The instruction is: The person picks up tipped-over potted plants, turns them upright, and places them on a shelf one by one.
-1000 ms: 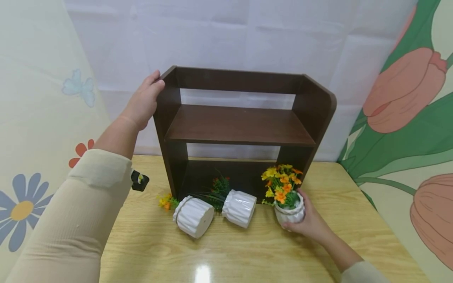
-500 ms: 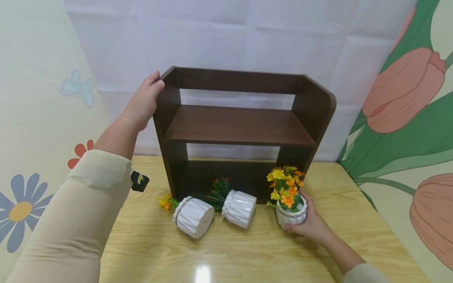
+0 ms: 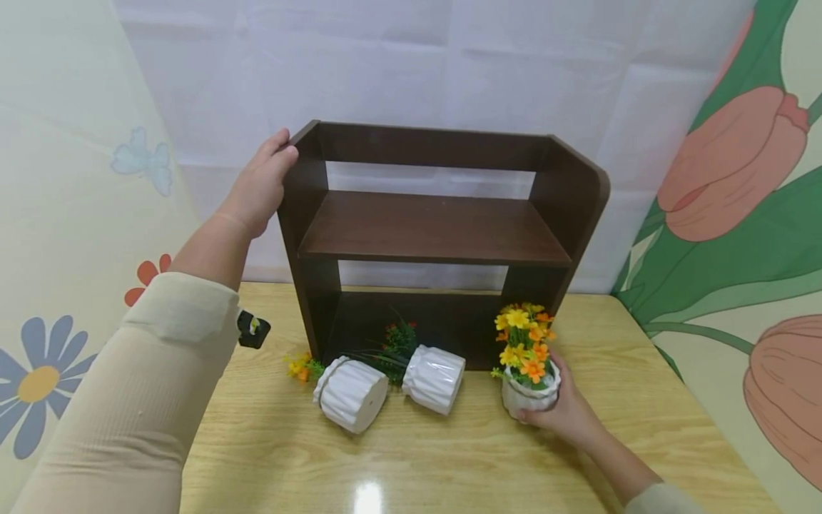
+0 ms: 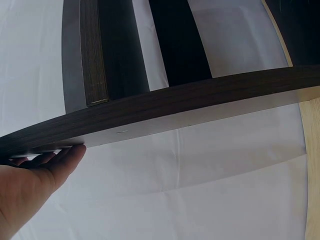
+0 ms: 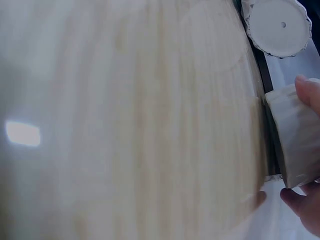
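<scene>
My right hand (image 3: 565, 410) grips a white ridged flowerpot (image 3: 523, 400) with yellow and orange flowers (image 3: 523, 343), thumb at the front and fingers round the right side. The potted plant stands upright, by the shelf's lower right front; in the right wrist view the held pot (image 5: 297, 135) appears just above the table. My left hand (image 3: 257, 185) touches the left side panel of a dark brown two-tier shelf (image 3: 437, 228) near its top. In the left wrist view, the fingers (image 4: 67, 162) lie against the panel's outer face, looking straight; the thumb is hidden there.
Two more white pots lie tipped over before the shelf: a left pot (image 3: 353, 392) and a middle pot (image 3: 433, 378), their foliage toward the lower tier. A small black object (image 3: 252, 328) shows beside the left sleeve. Wood-grain table (image 3: 411, 457) stretches in front.
My right hand has shifted the potted flowers slightly to the right, and the flowers lean less to the left. My left hand and the two lying pots stay where they were.
</scene>
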A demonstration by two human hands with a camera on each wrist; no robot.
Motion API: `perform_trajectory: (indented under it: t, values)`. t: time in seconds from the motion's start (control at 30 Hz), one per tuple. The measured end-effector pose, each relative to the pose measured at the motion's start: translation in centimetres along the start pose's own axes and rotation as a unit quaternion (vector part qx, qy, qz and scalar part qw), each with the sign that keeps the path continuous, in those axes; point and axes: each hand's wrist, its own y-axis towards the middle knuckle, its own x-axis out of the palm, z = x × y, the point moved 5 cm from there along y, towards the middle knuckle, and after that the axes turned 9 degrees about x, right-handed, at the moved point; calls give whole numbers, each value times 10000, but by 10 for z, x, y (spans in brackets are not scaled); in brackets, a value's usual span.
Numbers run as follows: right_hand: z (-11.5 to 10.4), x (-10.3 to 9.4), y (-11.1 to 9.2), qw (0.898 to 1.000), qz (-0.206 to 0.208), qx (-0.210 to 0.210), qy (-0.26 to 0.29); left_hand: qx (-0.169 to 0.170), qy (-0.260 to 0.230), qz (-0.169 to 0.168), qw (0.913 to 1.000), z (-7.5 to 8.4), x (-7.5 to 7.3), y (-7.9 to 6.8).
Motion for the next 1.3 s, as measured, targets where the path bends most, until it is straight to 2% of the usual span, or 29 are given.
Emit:
perform_trajectory:
  t: [0.17,0.4,0.9,1.3]
  values:
    - [4,3,-3,9993,25,216,316,-7,-2,1,10000,1,0,0]
    - [7,6,-9,9991,272,168,279,6,13,3,10000,2,0,-1]
    - [16,11,-9,9976,229,564,341,-27,22,-11,10000,2,1,0]
    - [18,15,-10,9965,466,426,548,-18,14,5,10000,2,2,1]
